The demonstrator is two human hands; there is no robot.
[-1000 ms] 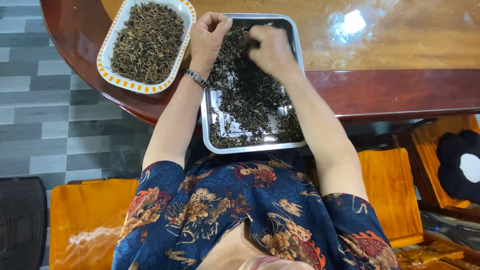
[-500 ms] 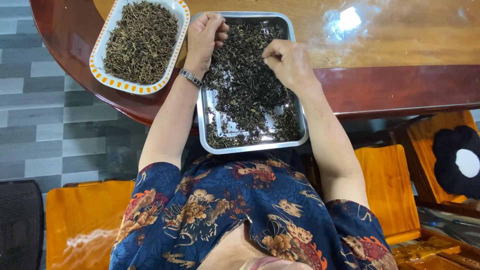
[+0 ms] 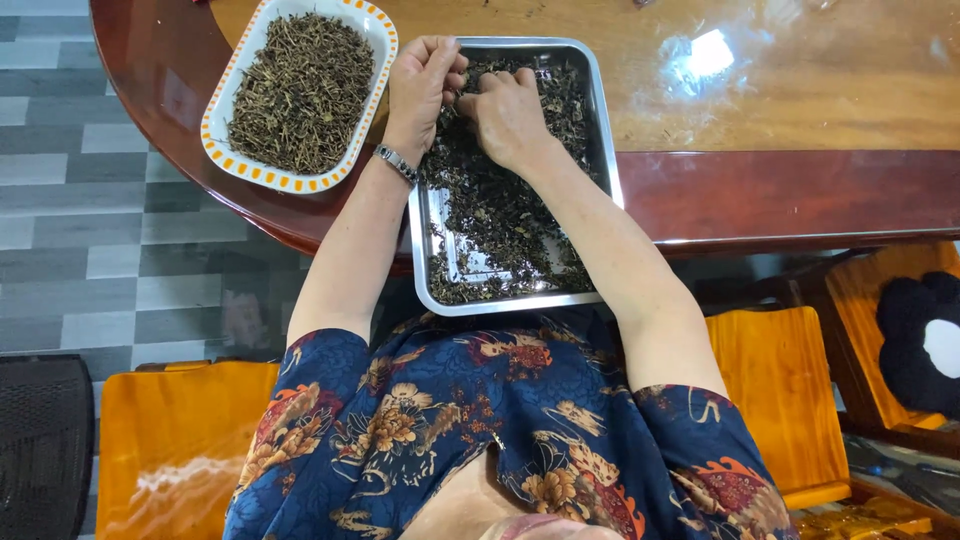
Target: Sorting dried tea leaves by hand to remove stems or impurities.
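A steel tray (image 3: 603,150) of dark dried leaves (image 3: 490,210) sits at the near edge of the wooden table, partly overhanging it. My left hand (image 3: 422,82) hovers at the tray's far left corner, fingers curled together as if pinching small bits; a metal watch is on its wrist. My right hand (image 3: 506,112) rests in the leaves right beside it, fingers bent down into the pile, the two hands almost touching. A white dish with an orange-dotted rim (image 3: 232,83) holds a heap of thin brown stems (image 3: 300,90) just left of my left hand.
The glossy wooden table (image 3: 800,110) stretches to the right with a bright light reflection. Orange wooden chairs (image 3: 775,400) stand at both sides of me. A black mesh seat (image 3: 40,440) is at lower left on the grey tiled floor.
My right hand has moved left across the tray, ending close beside my left hand. My left hand stayed at the tray's far left corner.
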